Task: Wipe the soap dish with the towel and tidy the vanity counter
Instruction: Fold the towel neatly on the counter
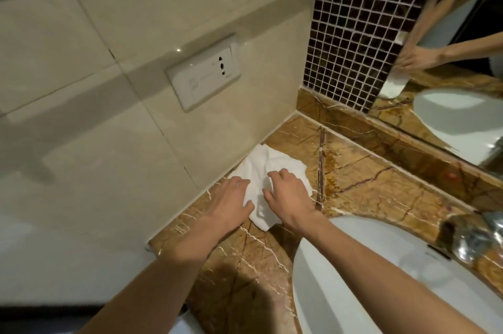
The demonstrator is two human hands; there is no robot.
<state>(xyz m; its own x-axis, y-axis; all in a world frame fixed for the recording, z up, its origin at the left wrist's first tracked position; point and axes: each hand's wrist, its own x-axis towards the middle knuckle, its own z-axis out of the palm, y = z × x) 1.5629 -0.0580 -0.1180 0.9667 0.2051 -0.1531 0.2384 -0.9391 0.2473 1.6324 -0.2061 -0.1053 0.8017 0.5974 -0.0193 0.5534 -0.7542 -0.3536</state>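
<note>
1. Both hands are pressing on the white towel [275, 170]: left hand [231, 197] lying flat, fingers spread; right hand [288, 192] bunching cloth under curled fingers.
2. Towel is lying crumpled on the marble counter [381, 178], touching the tiled wall [136, 143], left of the sink [381, 279].

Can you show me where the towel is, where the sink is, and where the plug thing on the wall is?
towel [275, 167]: head view, on the white cloth just above the hands.
sink [353, 293]: head view, on the bare white basin.
wall socket [204, 73]: head view, middle of the white plate.
</note>
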